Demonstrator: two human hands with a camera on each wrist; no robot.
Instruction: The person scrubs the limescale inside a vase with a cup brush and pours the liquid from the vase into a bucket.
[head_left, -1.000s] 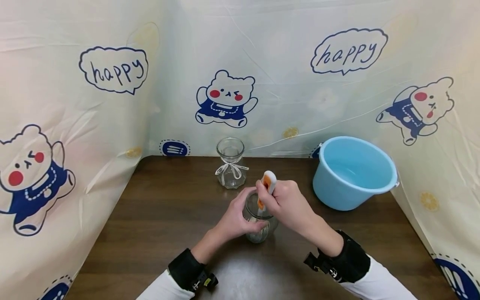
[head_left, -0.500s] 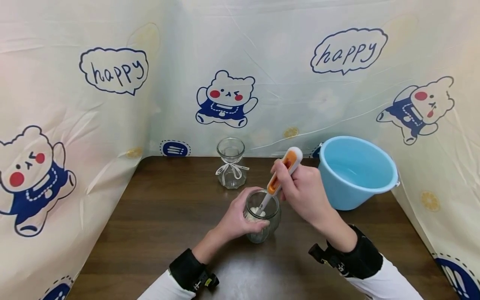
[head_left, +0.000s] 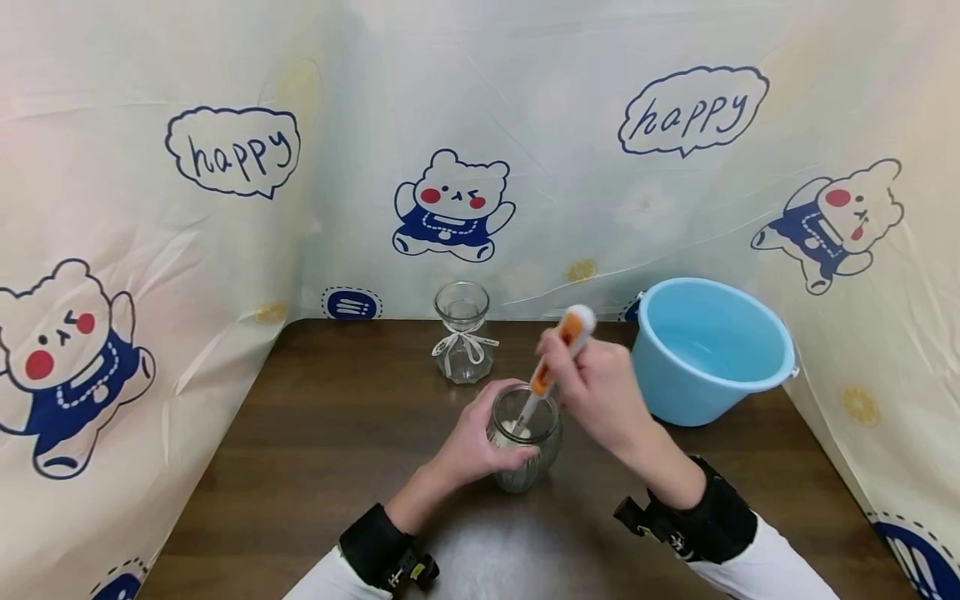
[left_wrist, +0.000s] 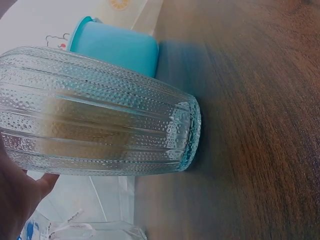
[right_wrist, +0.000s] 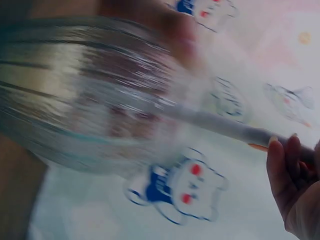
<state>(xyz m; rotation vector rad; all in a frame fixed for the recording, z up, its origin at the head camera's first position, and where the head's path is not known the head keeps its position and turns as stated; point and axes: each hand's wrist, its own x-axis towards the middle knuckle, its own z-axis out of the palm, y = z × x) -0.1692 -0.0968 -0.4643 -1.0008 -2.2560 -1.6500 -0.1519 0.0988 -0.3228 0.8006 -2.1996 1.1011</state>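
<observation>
My left hand (head_left: 476, 437) grips a clear ribbed glass jar (head_left: 549, 446) near its rim, thumb in front. The jar stands upright on the brown table (head_left: 322, 467). In my right hand (head_left: 603, 387) is a sponge bottle brush (head_left: 542, 379) with an orange and white handle, slanting down through the jar's mouth. Its pale sponge head (head_left: 516, 429) sits inside the jar. The left wrist view shows the sponge as a tan blur (left_wrist: 85, 130) behind the dotted glass. Right fingers (right_wrist: 280, 165) curl round the handle in the blurred right wrist view.
Behind the jar stands a glass vase (head_left: 462, 308) with a white ribbon bow. A light blue bucket (head_left: 660, 367) is at the back right. Printed cloth (head_left: 555, 117) hangs along the back and sides of the table.
The right hand with the bottle brush first rose up and right from close over the rim, then dipped slightly. The left hand stays on the jar.
</observation>
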